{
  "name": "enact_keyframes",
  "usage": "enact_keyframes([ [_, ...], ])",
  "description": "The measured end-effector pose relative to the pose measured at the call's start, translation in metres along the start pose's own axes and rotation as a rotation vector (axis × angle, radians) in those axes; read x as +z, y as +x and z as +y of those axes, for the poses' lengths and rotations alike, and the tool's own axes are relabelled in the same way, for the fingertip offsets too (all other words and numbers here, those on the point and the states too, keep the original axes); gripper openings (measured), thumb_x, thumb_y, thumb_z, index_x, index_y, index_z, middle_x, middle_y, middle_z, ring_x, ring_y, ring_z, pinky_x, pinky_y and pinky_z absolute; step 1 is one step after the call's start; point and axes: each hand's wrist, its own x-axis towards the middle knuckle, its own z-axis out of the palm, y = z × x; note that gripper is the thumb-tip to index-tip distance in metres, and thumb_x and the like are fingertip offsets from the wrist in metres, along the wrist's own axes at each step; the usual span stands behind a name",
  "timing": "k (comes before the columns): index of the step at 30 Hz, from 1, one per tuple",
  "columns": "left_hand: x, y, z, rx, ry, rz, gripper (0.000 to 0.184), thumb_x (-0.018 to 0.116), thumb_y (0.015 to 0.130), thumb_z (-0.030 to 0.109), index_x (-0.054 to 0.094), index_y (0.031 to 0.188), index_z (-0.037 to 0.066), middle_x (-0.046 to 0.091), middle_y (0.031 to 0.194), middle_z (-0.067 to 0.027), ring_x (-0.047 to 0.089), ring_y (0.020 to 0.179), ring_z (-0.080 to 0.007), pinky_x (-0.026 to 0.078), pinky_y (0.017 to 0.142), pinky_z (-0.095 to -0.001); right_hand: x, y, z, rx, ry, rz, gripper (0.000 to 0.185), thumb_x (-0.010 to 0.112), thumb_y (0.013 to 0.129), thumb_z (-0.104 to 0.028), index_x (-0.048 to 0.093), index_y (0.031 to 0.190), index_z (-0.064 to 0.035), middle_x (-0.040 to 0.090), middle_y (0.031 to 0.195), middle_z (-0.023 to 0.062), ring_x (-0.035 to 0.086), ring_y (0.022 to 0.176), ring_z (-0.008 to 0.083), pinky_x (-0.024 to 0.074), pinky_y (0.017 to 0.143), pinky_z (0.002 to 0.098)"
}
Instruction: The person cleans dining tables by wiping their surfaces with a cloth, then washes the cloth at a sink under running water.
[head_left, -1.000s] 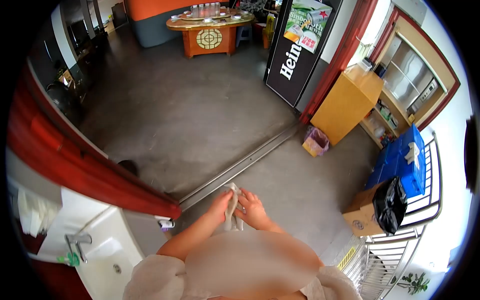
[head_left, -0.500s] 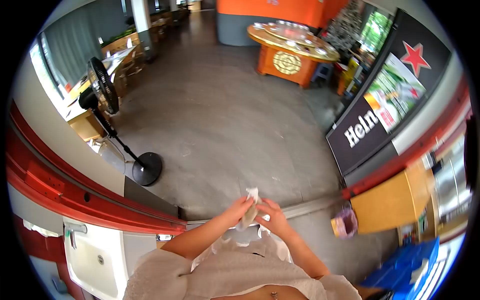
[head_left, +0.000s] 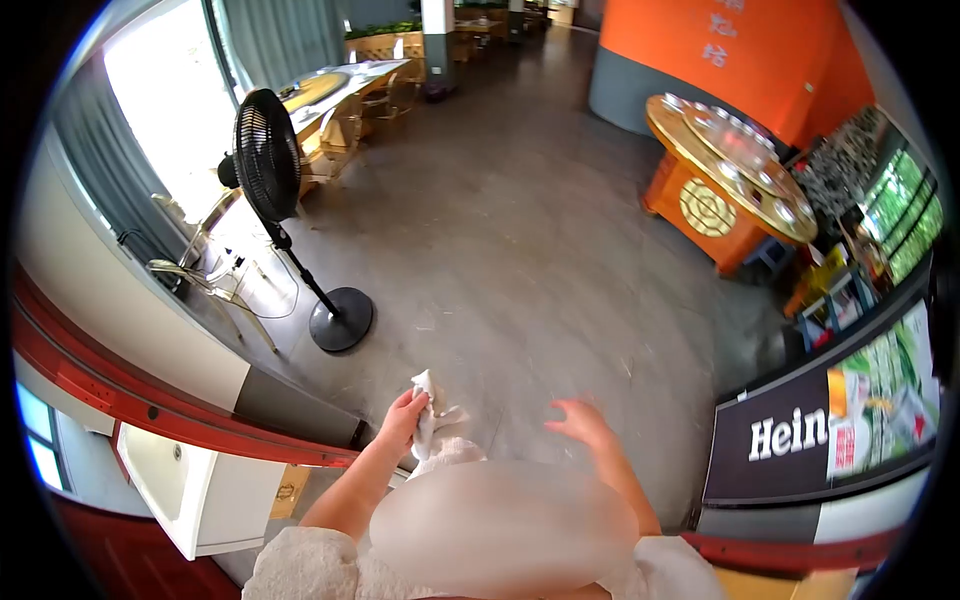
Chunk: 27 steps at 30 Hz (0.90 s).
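My left hand (head_left: 402,420) is closed on a crumpled whitish cloth (head_left: 428,412), which hangs from the fingers in front of my body. My right hand (head_left: 580,420) is apart from it, to the right, with its fingers spread and nothing in them. Grey floor (head_left: 500,300) lies beyond both hands.
A black standing fan (head_left: 270,160) is ahead on the left, near a chair (head_left: 215,280). A round wooden table (head_left: 725,170) with glassware stands at the back right. A black Heineken sign (head_left: 770,435) is on the right, a white sink (head_left: 165,460) at the lower left.
My hands, together on the cloth before, are now apart; the right hand has let go and moved right. The view has swung left, bringing the fan and chair further in.
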Motion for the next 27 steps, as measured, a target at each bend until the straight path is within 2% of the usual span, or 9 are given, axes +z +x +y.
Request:
enact_keyframes([
  [2, -0.005, 0.029, 0.002, 0.018, -0.031, 0.111, 0.026, 0.052, 0.085, 0.019, 0.052, 0.106, 0.005, 0.057, 0.089, -0.0014, 0.052, 0.077, -0.0117, 0.044, 0.067, -0.0273, -0.019, 0.031, 0.015, -0.374, 1.279, -0.201, 0.032, 0.061, 0.078, -0.020, 0.055, 0.105, -0.0040, 0.057, 0.106, 0.0073, 0.053, 0.100, 0.0174, 0.0419, 0.085, 0.0301],
  [5, 0.003, 0.083, 0.020, 0.030, -0.043, 0.171, 0.025, 0.053, 0.084, 0.018, 0.053, 0.106, 0.004, 0.057, 0.086, -0.0016, 0.053, 0.074, -0.0115, 0.044, 0.063, -0.0265, -0.043, 0.093, 0.023, -0.396, 1.641, -0.232, 0.033, 0.064, 0.076, -0.023, 0.057, 0.103, -0.0050, 0.059, 0.102, 0.0091, 0.053, 0.100, 0.0187, 0.0429, 0.082, 0.0304],
  [6, 0.005, 0.106, 0.027, 0.015, -0.021, 0.185, 0.025, 0.053, 0.084, 0.018, 0.053, 0.106, 0.004, 0.057, 0.086, -0.0017, 0.053, 0.073, -0.0116, 0.044, 0.063, -0.0262, -0.041, 0.118, 0.027, -0.403, 1.633, -0.239, 0.033, 0.064, 0.076, -0.023, 0.057, 0.103, -0.0050, 0.059, 0.102, 0.0091, 0.053, 0.100, 0.0187, 0.0429, 0.082, 0.0304],
  [8, 0.015, 0.159, 0.043, 0.011, -0.025, 0.129, 0.026, 0.055, 0.083, 0.018, 0.053, 0.106, 0.006, 0.057, 0.088, -0.0014, 0.054, 0.077, -0.0121, 0.047, 0.066, -0.0285, -0.029, 0.175, 0.043, -0.056, 0.008, 0.079, 0.029, 0.065, 0.073, -0.023, 0.060, 0.095, -0.0044, 0.060, 0.099, 0.0096, 0.057, 0.091, 0.0182, 0.0446, 0.076, 0.0298],
  [9, 0.019, 0.195, 0.046, 0.025, -0.022, 0.129, 0.026, 0.055, 0.083, 0.018, 0.053, 0.106, 0.006, 0.057, 0.089, -0.0016, 0.054, 0.078, -0.0124, 0.046, 0.066, -0.0285, -0.027, 0.200, 0.051, -0.056, -0.010, 0.091, 0.029, 0.065, 0.073, -0.023, 0.060, 0.095, -0.0044, 0.060, 0.099, 0.0096, 0.057, 0.091, 0.0182, 0.0446, 0.076, 0.0298],
  [11, 0.039, 0.256, 0.076, 0.052, -0.042, 0.125, 0.025, 0.055, 0.083, 0.017, 0.053, 0.106, 0.006, 0.057, 0.089, -0.0019, 0.054, 0.080, -0.0127, 0.046, 0.066, -0.0286, -0.036, 0.252, 0.070, -0.172, 0.943, 0.027, 0.021, 0.064, 0.073, -0.019, 0.061, 0.087, -0.0030, 0.062, 0.088, 0.0077, 0.059, 0.079, 0.0173, 0.0458, 0.070, 0.0295],
  [15, 0.088, 0.336, 0.140, 0.157, 0.103, 0.005, 0.029, 0.056, 0.081, 0.022, 0.054, 0.104, 0.005, 0.058, 0.089, -0.0016, 0.053, 0.081, -0.0116, 0.043, 0.071, -0.0268, -0.091, 0.341, 0.081, -0.199, 0.765, 0.174, 0.016, 0.064, 0.072, -0.016, 0.060, 0.079, -0.0020, 0.062, 0.078, 0.0060, 0.058, 0.070, 0.0145, 0.0464, 0.064, 0.0282],
  [21, 0.123, 0.437, 0.251, 0.223, 0.096, -0.073, 0.028, 0.054, 0.083, 0.020, 0.052, 0.107, 0.004, 0.056, 0.094, -0.0026, 0.053, 0.084, -0.0117, 0.044, 0.073, -0.0273, -0.187, 0.467, 0.043, -0.276, 1.077, 0.320, 0.012, 0.062, 0.072, -0.015, 0.060, 0.074, -0.0025, 0.058, 0.077, 0.0067, 0.057, 0.066, 0.0157, 0.0458, 0.061, 0.0272],
  [27, 0.156, 0.552, 0.311, 0.154, -0.169, -0.074, 0.036, 0.049, 0.088, 0.029, 0.049, 0.113, 0.003, 0.056, 0.103, -0.0050, 0.052, 0.095, -0.0142, 0.042, 0.081, -0.0275, -0.259, 0.617, -0.048, -0.638, 0.725, 0.580, 0.042, 0.064, 0.073, -0.024, 0.052, 0.107, -0.0017, 0.048, 0.114, 0.0150, 0.047, 0.105, 0.0290, 0.0384, 0.090, 0.0354],
])
